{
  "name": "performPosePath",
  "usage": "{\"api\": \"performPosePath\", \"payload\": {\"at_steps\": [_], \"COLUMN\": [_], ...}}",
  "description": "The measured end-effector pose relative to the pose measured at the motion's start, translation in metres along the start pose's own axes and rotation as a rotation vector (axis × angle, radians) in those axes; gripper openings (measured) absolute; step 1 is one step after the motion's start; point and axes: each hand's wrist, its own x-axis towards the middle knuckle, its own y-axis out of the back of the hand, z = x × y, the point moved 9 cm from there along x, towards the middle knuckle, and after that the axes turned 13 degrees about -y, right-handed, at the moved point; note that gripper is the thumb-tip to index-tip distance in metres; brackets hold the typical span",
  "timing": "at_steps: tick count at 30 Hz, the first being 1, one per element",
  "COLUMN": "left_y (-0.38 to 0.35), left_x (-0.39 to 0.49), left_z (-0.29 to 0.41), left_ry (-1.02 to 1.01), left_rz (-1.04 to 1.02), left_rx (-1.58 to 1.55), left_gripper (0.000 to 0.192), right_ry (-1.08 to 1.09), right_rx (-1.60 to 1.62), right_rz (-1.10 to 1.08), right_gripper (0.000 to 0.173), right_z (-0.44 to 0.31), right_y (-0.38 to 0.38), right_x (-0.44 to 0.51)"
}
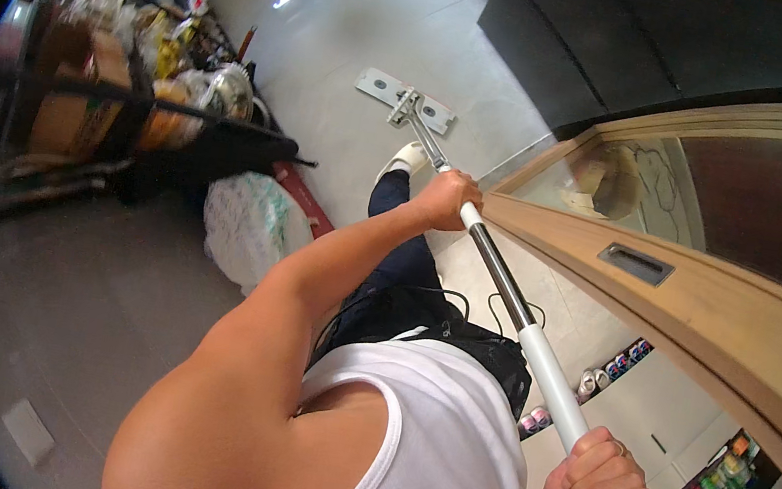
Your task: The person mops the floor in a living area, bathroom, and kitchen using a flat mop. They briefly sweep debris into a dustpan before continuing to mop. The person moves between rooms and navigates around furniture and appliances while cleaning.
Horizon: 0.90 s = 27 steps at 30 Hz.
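Note:
Both of my hands hold a flat mop by its long white and chrome pole [504, 276]. My left hand [449, 200] is wrapped around the lower white part, with the arm stretched out ahead. My right hand [598, 482] closes over the pole's top end, beside my hip. A ring shows on one of its fingers. The rectangular white mop head [377, 84] lies on the grey tiled floor [347, 33], just beyond my foot in a pale clog [404, 158]. A hinged joint links head and pole, which slants across in front of my body.
To the left, a black-framed rack [140, 97] is crammed with bags and a cardboard box [79, 99]. A wrapped round item [253, 228] stands below it. A wooden sliding door [716, 301] with glass is close on the right, near dark cabinets [618, 43] and shoes [594, 381].

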Motion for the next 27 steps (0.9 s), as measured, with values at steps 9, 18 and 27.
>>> {"api": "performPosePath", "payload": {"at_steps": [9,18,27], "left_y": [0.015,0.041,0.062], "left_x": [-0.094,-0.108,-0.121], "left_z": [0.051,-0.014,0.022], "left_ry": [0.207,0.209,0.449], "left_rz": [0.292,0.195,0.574], "left_rx": [0.164,0.213,0.270], "left_gripper": [0.016,0.012,0.023], "right_ry": [-0.004,0.012,-0.041], "right_rx": [-0.026,-0.002,-0.059], "right_rz": [-0.351,-0.381,-0.840], "right_gripper": [0.040,0.035,0.032], "right_z": [-0.015,0.042,-0.011], "right_y": [-0.018,-0.024,-0.079], "right_x": [-0.036,-0.030,0.010]}}
